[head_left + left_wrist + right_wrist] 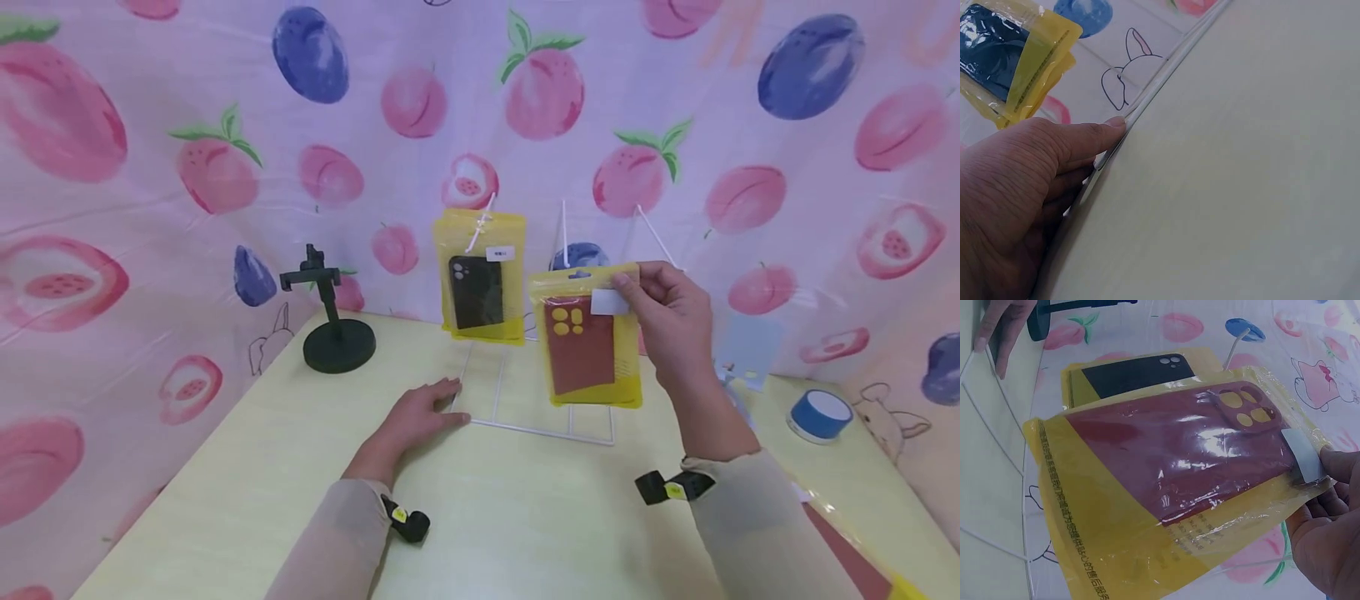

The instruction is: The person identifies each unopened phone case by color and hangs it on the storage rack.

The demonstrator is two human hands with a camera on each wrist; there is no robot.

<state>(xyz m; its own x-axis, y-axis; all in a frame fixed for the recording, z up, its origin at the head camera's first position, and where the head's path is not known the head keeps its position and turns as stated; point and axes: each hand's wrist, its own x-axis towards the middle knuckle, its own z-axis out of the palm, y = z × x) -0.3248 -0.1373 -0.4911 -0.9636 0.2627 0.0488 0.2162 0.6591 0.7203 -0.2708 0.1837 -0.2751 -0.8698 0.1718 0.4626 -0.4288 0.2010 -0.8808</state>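
My right hand pinches the top right corner of a clear-and-yellow bag holding a red phone case, beside its white label. The bag hangs upright in front of the white wire rack, its hang hole just below the rack's hooks. At the rack's left, bagged black phone cases hang from another hook. My left hand rests with fingers spread at the front left corner of the rack's wire base. In the left wrist view its thumb touches the white wire.
A black phone stand stands at the back left of the pale table. At right are a blue-and-white round roll and another bagged red case, partly behind my right sleeve. A fruit-patterned cloth hangs behind the rack.
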